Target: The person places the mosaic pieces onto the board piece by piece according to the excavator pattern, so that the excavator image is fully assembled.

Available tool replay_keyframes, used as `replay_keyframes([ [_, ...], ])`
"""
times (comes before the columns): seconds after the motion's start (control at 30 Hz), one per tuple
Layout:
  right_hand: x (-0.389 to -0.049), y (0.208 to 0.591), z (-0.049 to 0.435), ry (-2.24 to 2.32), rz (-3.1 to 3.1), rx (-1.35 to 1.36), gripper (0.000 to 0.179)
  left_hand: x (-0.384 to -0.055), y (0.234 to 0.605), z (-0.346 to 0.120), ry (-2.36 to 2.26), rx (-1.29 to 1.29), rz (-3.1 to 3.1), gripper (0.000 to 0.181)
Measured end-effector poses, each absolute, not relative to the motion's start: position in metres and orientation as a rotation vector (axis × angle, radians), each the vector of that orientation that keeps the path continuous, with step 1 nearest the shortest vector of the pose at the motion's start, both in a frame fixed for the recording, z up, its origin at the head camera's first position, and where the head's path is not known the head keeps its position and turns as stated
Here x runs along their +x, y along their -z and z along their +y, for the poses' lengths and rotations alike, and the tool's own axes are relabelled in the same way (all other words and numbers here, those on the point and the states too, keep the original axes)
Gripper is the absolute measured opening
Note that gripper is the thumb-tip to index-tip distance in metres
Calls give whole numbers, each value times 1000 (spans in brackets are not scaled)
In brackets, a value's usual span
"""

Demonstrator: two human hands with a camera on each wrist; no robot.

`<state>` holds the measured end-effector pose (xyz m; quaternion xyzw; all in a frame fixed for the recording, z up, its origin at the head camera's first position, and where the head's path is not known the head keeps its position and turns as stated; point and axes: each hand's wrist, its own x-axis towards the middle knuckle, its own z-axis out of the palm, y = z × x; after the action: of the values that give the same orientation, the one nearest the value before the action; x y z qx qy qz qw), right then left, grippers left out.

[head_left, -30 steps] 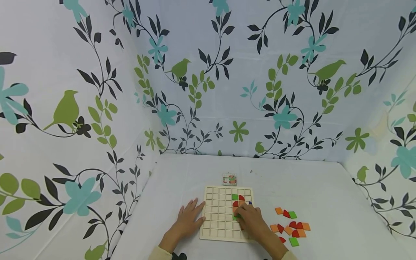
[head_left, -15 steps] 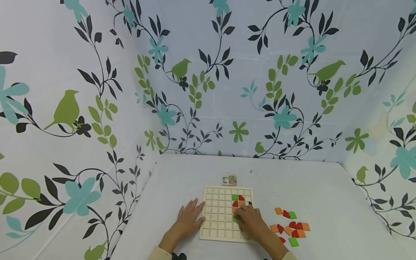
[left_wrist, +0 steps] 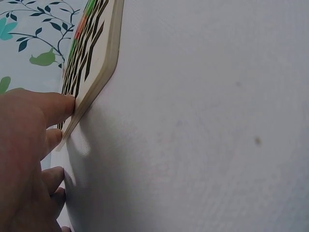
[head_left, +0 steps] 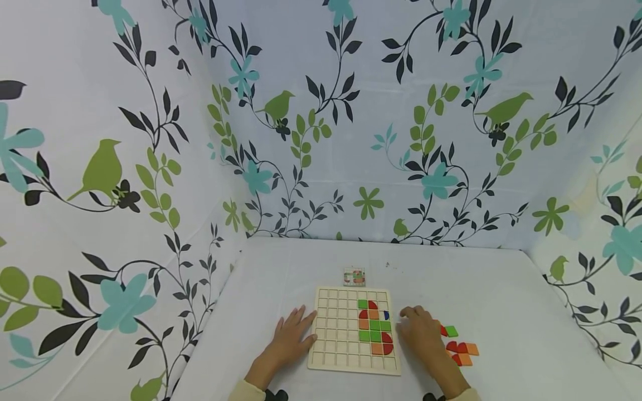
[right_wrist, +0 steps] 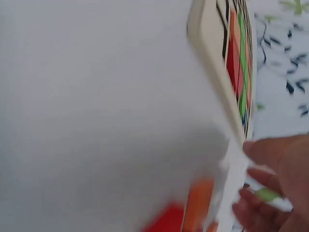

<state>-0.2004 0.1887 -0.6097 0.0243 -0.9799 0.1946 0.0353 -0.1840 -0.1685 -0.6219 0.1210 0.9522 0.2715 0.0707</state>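
Note:
A pale wooden grid board lies on the table with green, red, orange and blue tiles in its right half. My left hand lies with spread fingers against the board's left edge; in the left wrist view its thumb touches the rim. My right hand is just off the board's right edge, between it and the loose tiles. In the right wrist view its fingers are loosely bent with nothing between them. A green tile and a red tile show past this hand, which covers part of the pile.
Behind the board lies a small square pattern card. More loose tiles, such as an orange one, lie to the right of my right hand. A patterned cloth hangs round the white table.
My right hand has left the green tile on the board and moved right, off the board's edge. More tiles on the board now show. The left hand has not moved.

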Motion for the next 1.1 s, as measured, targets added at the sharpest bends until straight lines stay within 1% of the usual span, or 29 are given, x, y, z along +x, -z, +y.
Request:
replay_keyframes([
  [0.07,-201,608,209,-574,-3003,-83,38,-184,621,-168,-821,365,2865,62],
  [0.13,-199,608,227,-545,-2987,-155,39,-183,621,-168,-821,365,2866,61],
  [0.3,-199,612,247,-574,-2954,-102,26,-183,619,-169,-821,363,2871,61],
  [0.67,-212,628,230,-781,-2960,-113,25,-183,619,-167,-847,360,2855,61],
  [0.87,-204,623,216,-758,-3026,-23,27,-184,621,-168,-820,364,2861,61],
  [1.1,-190,622,206,-710,-3066,17,23,-184,623,-168,-809,386,2883,61],
])
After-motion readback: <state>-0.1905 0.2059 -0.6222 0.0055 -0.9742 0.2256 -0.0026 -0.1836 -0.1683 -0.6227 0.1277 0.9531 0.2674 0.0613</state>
